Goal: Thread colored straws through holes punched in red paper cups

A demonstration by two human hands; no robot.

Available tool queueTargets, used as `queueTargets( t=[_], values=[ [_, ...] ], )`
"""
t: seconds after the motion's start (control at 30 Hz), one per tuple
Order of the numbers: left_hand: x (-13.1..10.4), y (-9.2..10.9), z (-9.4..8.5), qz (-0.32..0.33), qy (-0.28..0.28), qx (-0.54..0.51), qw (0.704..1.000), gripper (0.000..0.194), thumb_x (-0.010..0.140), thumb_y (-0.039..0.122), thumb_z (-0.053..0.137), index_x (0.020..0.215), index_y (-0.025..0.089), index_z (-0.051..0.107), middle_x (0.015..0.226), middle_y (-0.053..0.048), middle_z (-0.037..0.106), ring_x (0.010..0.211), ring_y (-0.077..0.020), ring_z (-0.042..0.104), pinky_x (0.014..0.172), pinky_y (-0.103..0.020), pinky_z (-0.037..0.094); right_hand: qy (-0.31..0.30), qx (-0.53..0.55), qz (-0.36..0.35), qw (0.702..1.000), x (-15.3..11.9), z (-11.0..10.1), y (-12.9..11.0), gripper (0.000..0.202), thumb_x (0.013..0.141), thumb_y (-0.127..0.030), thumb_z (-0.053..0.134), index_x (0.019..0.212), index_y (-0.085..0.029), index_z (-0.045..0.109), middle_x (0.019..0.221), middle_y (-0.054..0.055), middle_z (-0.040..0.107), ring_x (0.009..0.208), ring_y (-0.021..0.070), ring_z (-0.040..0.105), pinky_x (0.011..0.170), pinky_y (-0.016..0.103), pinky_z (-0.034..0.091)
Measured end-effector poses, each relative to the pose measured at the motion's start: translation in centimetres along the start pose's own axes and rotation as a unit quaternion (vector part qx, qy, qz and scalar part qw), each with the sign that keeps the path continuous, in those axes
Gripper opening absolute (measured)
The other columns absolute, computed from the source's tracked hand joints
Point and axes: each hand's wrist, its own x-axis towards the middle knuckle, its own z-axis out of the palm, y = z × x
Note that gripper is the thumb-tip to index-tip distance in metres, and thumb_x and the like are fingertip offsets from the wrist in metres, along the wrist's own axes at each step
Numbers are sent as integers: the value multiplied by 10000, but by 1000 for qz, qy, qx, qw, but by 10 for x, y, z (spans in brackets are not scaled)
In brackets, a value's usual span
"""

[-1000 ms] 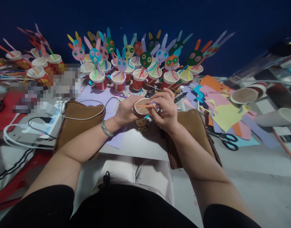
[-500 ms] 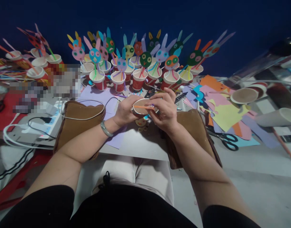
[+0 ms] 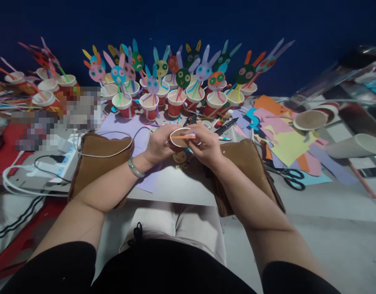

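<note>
A paper cup (image 3: pixel 176 141) is tilted so its open mouth faces me, between my hands over the table's middle. My left hand (image 3: pixel 160 143) wraps round the cup's left side. Across the mouth lies an orange strip (image 3: pixel 183 137) with a small purple bit near its right end. My right hand (image 3: pixel 206 143) is closed at the cup's right rim, its fingers against the cup; whether it also pinches the strip is too small to tell. Under the hands lies a yellow round face sticker (image 3: pixel 179 157).
Red-and-white cups with paper rabbit heads (image 3: pixel 175 104) line the back. Brown cushions (image 3: pixel 249 175) flank my forearms. Black scissors (image 3: pixel 294 179), coloured paper scraps (image 3: pixel 290 145) and more cups lie right; a power strip (image 3: pixel 65 161) and cables left.
The view has shifted slightly. My right hand's raised fingers have come down and curled against the cup's rim. My left hand still holds the cup.
</note>
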Motion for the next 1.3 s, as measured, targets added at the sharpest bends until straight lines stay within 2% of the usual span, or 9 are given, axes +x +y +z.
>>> queueTargets(
  t=[0.17, 0.27, 0.33, 0.4, 0.47, 0.57, 0.7, 0.9, 1.3],
  values=[
    [-2, -8, 3, -24, 33, -80, 996, 773, 673, 532, 939, 1309, 238, 614, 1289, -112, 670, 1187, -259, 678, 995, -385, 579, 40, -11, 28, 999, 3, -5, -2, 143, 1010, -308, 600, 1023, -238, 724, 1000, 84, 796, 975, 242, 761, 841, 386, 618],
    [-1, -16, 8, -111, 70, -170, 977, 1096, 497, 570, 1011, 1430, 285, 511, 1466, -128, 550, 1338, -303, 608, 1125, -430, 522, 76, -18, 10, 997, 4, -8, -3, 121, 993, -267, 626, 1053, -249, 730, 1006, 81, 800, 1005, 254, 757, 850, 399, 619],
    [0, -17, 12, -201, 78, -247, 945, 1194, 430, 560, 1032, 1456, 309, 477, 1475, -120, 549, 1358, -303, 600, 1137, -432, 514, 99, -23, -12, 995, 5, -9, -3, 135, 981, -222, 631, 1076, -252, 722, 988, 75, 800, 1007, 255, 756, 837, 401, 621],
    [2, -15, 14, -291, 54, -331, 896, 1096, 453, 526, 1034, 1398, 290, 530, 1381, -109, 630, 1281, -280, 653, 1082, -415, 548, 113, -34, -22, 993, 6, -10, -2, 146, 977, -197, 621, 1079, -249, 711, 969, 71, 797, 1003, 255, 756, 819, 403, 624],
    [4, -10, 14, -363, 11, -396, 844, 878, 515, 475, 1021, 1261, 235, 628, 1232, -101, 719, 1158, -259, 712, 1007, -396, 583, 114, -48, -16, 992, 7, -10, 0, 140, 981, -200, 601, 1068, -241, 703, 963, 75, 790, 1012, 255, 754, 814, 406, 625],
    [6, -3, 14, -408, -25, -440, 799, 635, 551, 385, 1003, 1082, 186, 718, 1063, -82, 784, 1022, -237, 751, 913, -359, 606, 104, -59, 8, 993, 6, -9, 2, 135, 982, -224, 585, 1053, -233, 700, 981, 82, 779, 1026, 250, 747, 825, 402, 622],
    [9, 1, 14, -425, -23, -446, 788, 500, 556, 277, 972, 1001, 174, 770, 961, -60, 809, 944, -224, 770, 878, -352, 617, 107, -58, 26, 992, 5, -8, 2, 148, 996, -269, 565, 1026, -232, 705, 971, 86, 768, 1007, 245, 740, 830, 397, 618],
    [10, 4, 13, -437, -35, -472, 765, 411, 627, 210, 891, 1023, 190, 783, 1087, -69, 816, 960, -203, 774, 863, -328, 613, 95, -38, 67, 992, 8, -11, -1, 218, 1009, -376, 559, 962, -215, 697, 996, 118, 758, 990, 252, 728, 842, 406, 613],
    [7, -1, 13, -427, -37, -463, 776, 442, 650, 176, 855, 1080, 185, 751, 1068, -71, 812, 888, -192, 772, 850, -335, 601, 84, -38, 74, 993, 8, -13, -4, 257, 1021, -425, 542, 961, -219, 683, 1011, 118, 758, 1031, 249, 728, 863, 400, 614]
  ],
)
